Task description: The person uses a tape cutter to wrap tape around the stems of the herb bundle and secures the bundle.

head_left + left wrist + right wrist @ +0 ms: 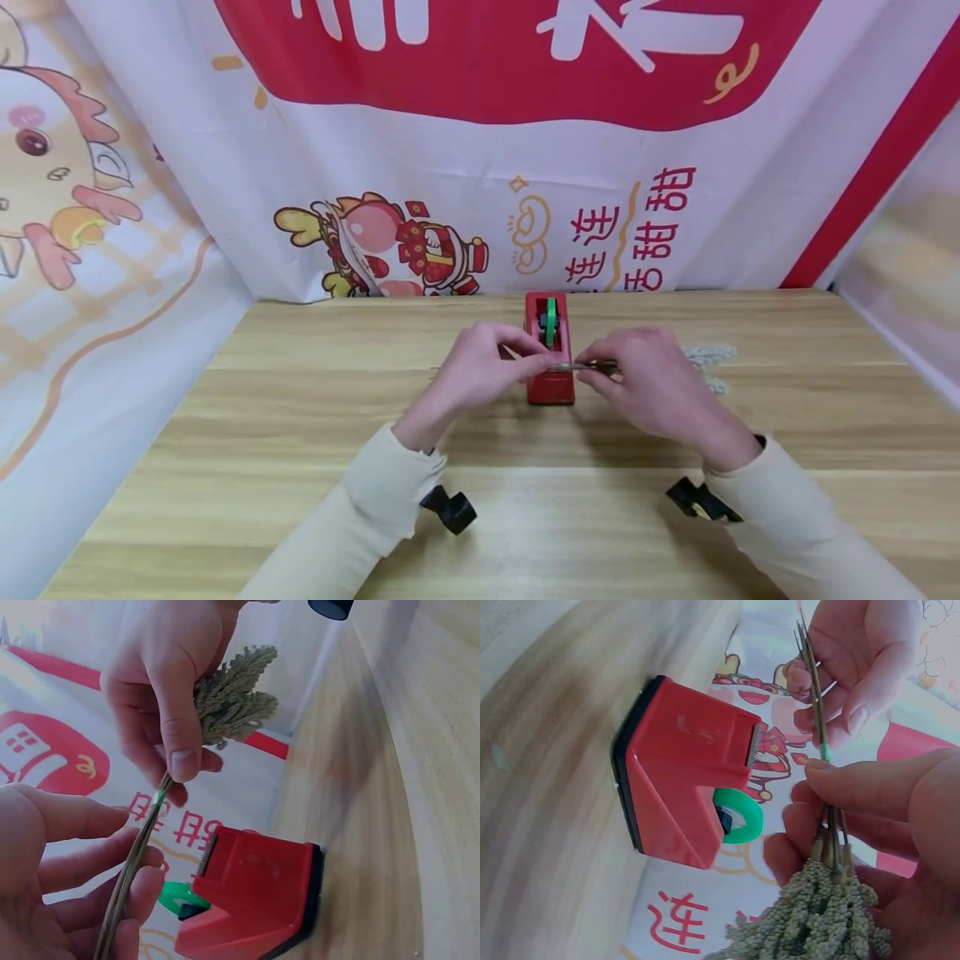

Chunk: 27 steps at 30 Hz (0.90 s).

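A bunch of dried flowers (802,915) with pale green, grainy heads is held above a red tape dispenser (551,390). My right hand (652,379) pinches the stems between thumb and fingers just below the heads. Around the stems, beside the right fingertips, sits a short band of green tape (825,752). My left hand (483,367) has its fingers curled loosely round the lower stems, as the left wrist view shows; its thumb stands off them. The dispenser carries a roll of green tape (742,816) and a toothed cutting edge (755,742).
Under the dispenser lies a wood-grain table (525,517). A white cloth (247,167) with red print and cartoon figures hangs along its back edge. Black wrist mounts (450,508) jut out below both cuffs.
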{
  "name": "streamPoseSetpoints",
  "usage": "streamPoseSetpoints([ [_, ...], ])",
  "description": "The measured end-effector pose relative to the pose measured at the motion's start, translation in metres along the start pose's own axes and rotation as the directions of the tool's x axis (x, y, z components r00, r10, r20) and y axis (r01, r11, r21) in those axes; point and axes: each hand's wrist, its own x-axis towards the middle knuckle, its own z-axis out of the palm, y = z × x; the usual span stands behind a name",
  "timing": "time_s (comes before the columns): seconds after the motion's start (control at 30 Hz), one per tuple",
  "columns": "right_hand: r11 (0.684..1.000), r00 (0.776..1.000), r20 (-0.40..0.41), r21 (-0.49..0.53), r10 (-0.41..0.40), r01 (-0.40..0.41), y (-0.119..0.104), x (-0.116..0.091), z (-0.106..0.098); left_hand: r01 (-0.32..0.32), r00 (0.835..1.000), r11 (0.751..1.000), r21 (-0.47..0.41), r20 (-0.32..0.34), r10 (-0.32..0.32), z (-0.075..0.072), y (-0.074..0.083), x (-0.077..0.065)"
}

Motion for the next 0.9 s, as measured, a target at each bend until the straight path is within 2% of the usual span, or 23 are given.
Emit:
streamPoseSetpoints([
  [0.2,0.997,0.994,-0.075,-0.024,-0.074,0.073,-0.002,-0.004,-0.005,-0.076,0.997,0.997,0.032,-0.015,0.077,0.002,0.007,-0.006],
  [0.33,0.995,0.994,-0.059,-0.041,-0.096,0.093,-0.006,-0.007,-0.008,-0.099,0.994,0.993,0.062,-0.047,0.102,0.003,0.011,-0.008],
  [0.6,1.0,0.999,0.034,-0.022,-0.011,0.011,-0.016,-0.01,-0.014,-0.101,0.992,0.993,0.069,-0.065,0.105,0.007,0.015,-0.012],
  [0.9,0.998,0.998,0.039,-0.038,0.05,-0.049,-0.024,-0.01,-0.01,-0.043,0.997,0.997,0.067,-0.065,0.047,0.014,0.02,-0.015],
])
